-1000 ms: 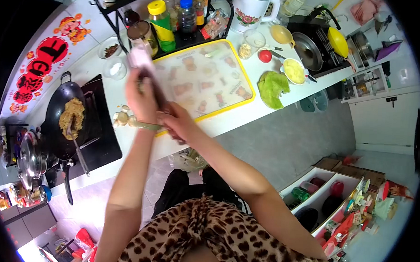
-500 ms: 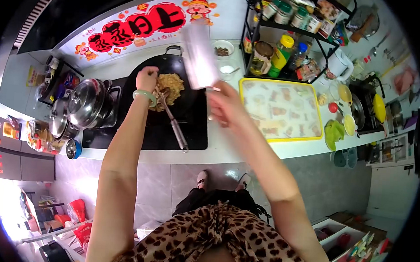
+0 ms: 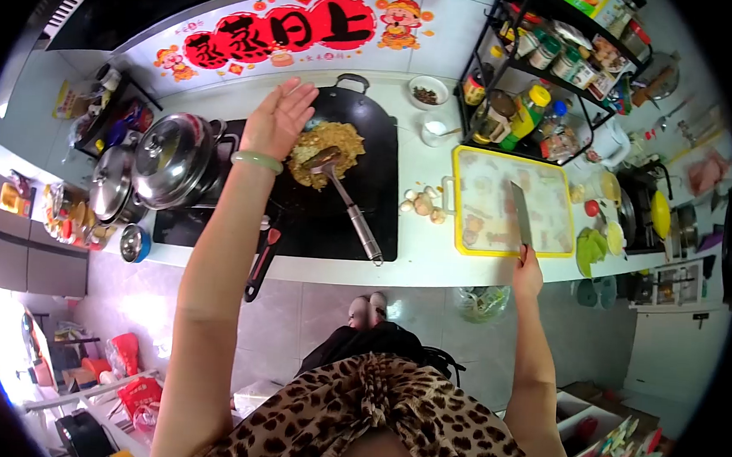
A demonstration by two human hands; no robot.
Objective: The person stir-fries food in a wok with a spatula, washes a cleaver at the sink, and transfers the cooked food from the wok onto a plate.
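My left hand (image 3: 280, 121), with a pale green bangle at its wrist, is held open over the left side of the black wok (image 3: 370, 113), palm showing and nothing in it. Browned, chopped food (image 3: 337, 140) lies in the wok, and a metal ladle (image 3: 354, 211) rests with its bowl in that food and its handle toward me. My right hand (image 3: 528, 274) is closed around the handle of a cleaver (image 3: 521, 216). The blade, seen nearly edge-on, is over the yellow-rimmed cutting board (image 3: 456, 208).
Steel lidded pots (image 3: 171, 160) stand left of the wok. Small round pale and brown pieces (image 3: 423, 203) lie between stove and board. Behind are a white bowl (image 3: 428, 91) and a black spice rack (image 3: 523, 67). Green leaves (image 3: 590, 250) lie right of the board.
My right hand has carried the cleaver from beside the wok rightward to the board. My left hand has turned and opened above the wok. The view has shifted.
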